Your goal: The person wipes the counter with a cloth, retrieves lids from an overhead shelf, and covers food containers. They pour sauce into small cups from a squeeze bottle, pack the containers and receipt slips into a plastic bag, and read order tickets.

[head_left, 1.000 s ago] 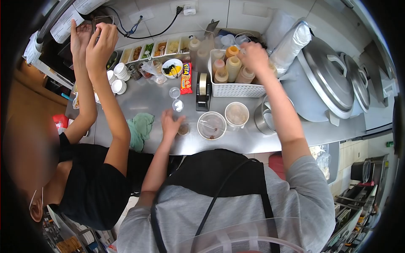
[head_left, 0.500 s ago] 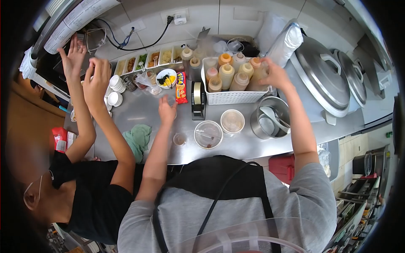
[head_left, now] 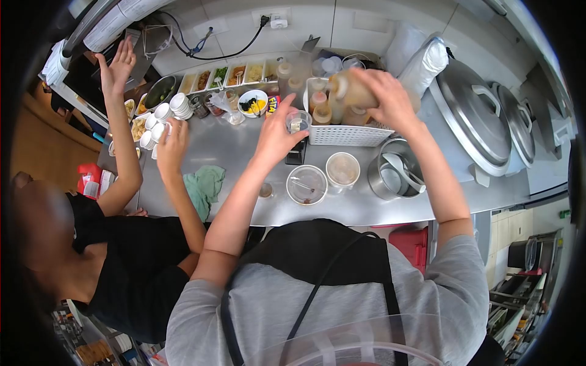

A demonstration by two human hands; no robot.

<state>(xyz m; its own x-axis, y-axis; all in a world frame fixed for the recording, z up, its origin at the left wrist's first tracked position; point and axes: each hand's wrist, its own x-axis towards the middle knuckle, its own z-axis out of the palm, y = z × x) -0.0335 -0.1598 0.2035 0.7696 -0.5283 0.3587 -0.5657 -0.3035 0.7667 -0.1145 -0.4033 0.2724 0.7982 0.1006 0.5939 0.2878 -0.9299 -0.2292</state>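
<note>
My left hand [head_left: 276,134] is closed around a small clear plastic cup [head_left: 298,122], held above the tape dispenser [head_left: 295,155]. In my right hand [head_left: 390,100] is a squeeze bottle [head_left: 356,89], tilted so that its nozzle points left toward the cup; motion blurs it. Its contents look brownish. Beneath it stands the white perforated basket [head_left: 348,136], with several other sauce bottles inside, partly hidden by my right hand and the bottle. On the counter nearer me are a clear round tub [head_left: 307,185] and a second round tub [head_left: 342,169].
A metal pot [head_left: 397,171] with utensils stands at right, before large lidded pots [head_left: 470,110]. A co-worker's hands [head_left: 174,146] are at left, near stacked white cups [head_left: 180,105]. A green cloth [head_left: 204,189] lies on the counter [head_left: 244,165]. Topping trays [head_left: 237,74] line the wall.
My left hand has risen to the right and now holds the small clear cup. My right hand has lifted a bottle from the basket and tipped it left. The co-worker's nearer hand has moved lower.
</note>
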